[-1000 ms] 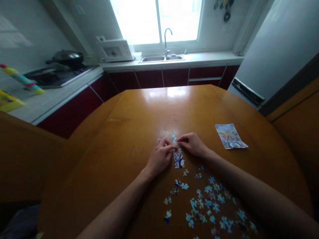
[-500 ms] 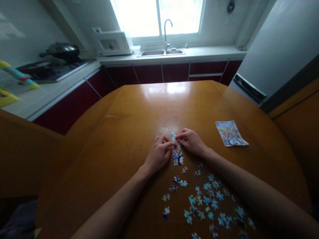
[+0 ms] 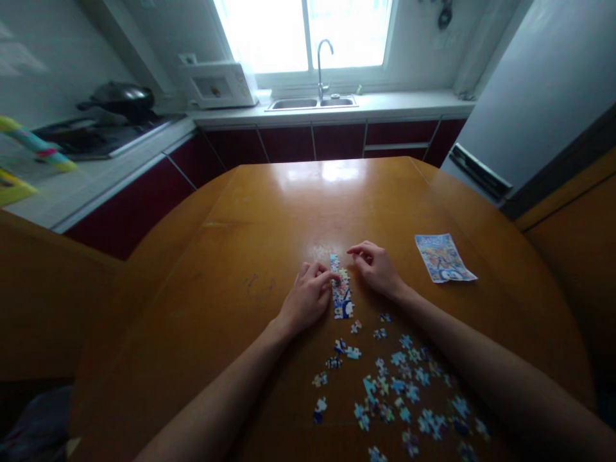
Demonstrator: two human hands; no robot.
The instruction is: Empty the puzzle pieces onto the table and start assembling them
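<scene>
A narrow strip of joined jigsaw pieces [image 3: 342, 300] lies on the wooden table between my hands, its picture mostly blue, white and pink. My left hand [image 3: 308, 290] rests at its left side, index finger stretched out onto the strip and the other fingers loosely bent; nothing is held in it. To the right of the strip's upper part is my right hand [image 3: 374, 264], apart from it, with the index finger extended and nothing visible in the fingers. Many loose jigsaw pieces [image 3: 398, 386] are scattered below the strip, some close to my right forearm.
A creased picture sheet [image 3: 445, 258] lies on the table [image 3: 269, 212] to the right. Beyond the table's far edge are a counter with a sink [image 3: 293, 103], a microwave [image 3: 219, 84] and a wok [image 3: 120, 97] on the stove. A fridge [image 3: 534, 90] stands at the right.
My right hand has drawn back from the strip to the right, and a piece now shows on the strip's upper right edge. My left hand stays in place with its finger on the strip.
</scene>
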